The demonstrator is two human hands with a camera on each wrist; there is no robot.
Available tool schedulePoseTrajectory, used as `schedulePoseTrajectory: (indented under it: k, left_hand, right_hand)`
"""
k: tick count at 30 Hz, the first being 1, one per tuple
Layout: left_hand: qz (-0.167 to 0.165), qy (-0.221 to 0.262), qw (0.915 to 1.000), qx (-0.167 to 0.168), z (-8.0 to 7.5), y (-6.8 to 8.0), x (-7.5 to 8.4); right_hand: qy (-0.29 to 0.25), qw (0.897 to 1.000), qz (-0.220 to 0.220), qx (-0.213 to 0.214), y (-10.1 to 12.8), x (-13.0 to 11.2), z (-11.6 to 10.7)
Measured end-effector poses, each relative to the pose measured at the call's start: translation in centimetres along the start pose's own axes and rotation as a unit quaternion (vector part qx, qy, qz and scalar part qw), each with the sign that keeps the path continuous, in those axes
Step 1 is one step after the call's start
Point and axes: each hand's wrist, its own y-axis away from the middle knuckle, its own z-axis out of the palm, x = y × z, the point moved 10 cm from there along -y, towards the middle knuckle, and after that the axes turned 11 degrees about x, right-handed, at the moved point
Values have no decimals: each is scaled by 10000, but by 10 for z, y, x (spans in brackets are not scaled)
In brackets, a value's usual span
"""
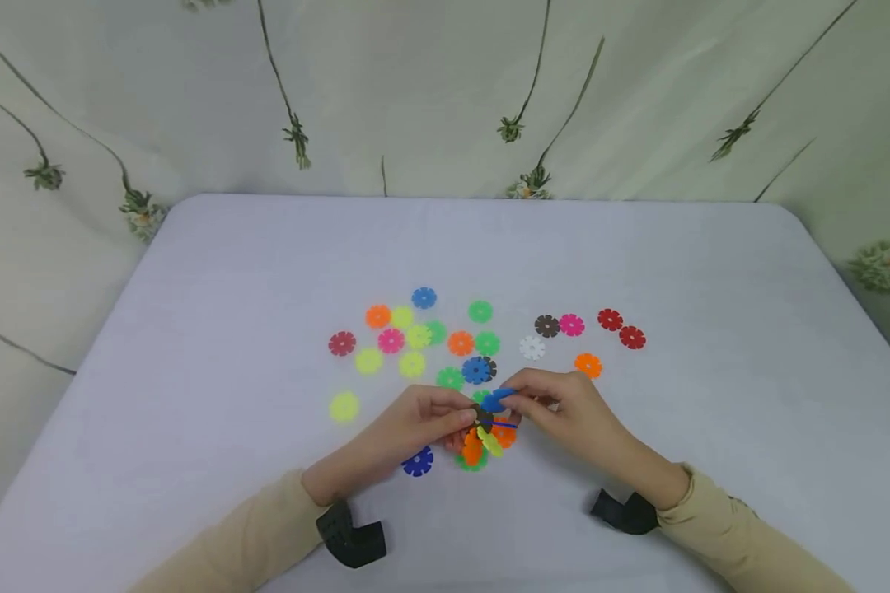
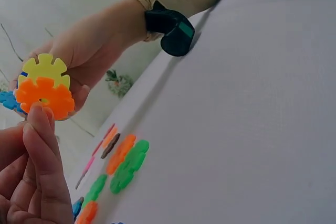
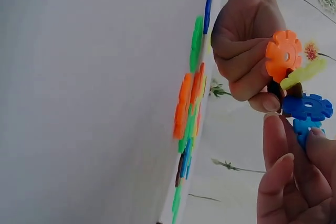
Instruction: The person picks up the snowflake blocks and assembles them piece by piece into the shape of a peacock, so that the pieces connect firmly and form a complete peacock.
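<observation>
Near the front middle of the table, my left hand [image 1: 426,418] pinches a small cluster of joined notched plastic discs. Its centre is a brown disc [image 1: 482,419], from which an orange disc [image 3: 276,62], a yellow disc [image 3: 304,74] and a dark blue disc [image 3: 308,108] stick out at angles. With thumb and fingertips, my right hand [image 1: 564,401] pinches a lighter blue disc [image 1: 494,401] at the cluster's upper side. That disc lies against the dark blue one in the right wrist view; whether their notches interlock I cannot tell. Fingers partly hide the brown disc.
Loose discs lie flat beyond the hands, among them a pink disc [image 1: 391,340], a white disc [image 1: 531,347] and a red disc [image 1: 633,338]. Another dark blue disc [image 1: 419,462] lies below the left hand. The white table [image 1: 215,329] meets a flower-patterned cloth [image 1: 430,99] behind.
</observation>
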Motion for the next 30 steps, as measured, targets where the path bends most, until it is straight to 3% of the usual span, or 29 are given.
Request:
schedulePoseTrajectory:
  k: [9, 18, 22, 30]
  left_hand:
    - [-143, 417, 9988, -234, 3, 1, 0]
    - [-191, 747, 9965, -315, 7, 3, 0]
    - [-181, 942, 9948, -336, 10, 2, -1]
    - [-36, 275, 9995, 124, -4, -3, 6]
  right_hand:
    - [-17, 9999, 91, 76, 4, 4, 9]
    - [-712, 9967, 370, 127, 12, 12, 18]
    - [-654, 9968, 439, 97, 14, 13, 20]
    - [154, 9987, 478, 7, 3, 18, 11]
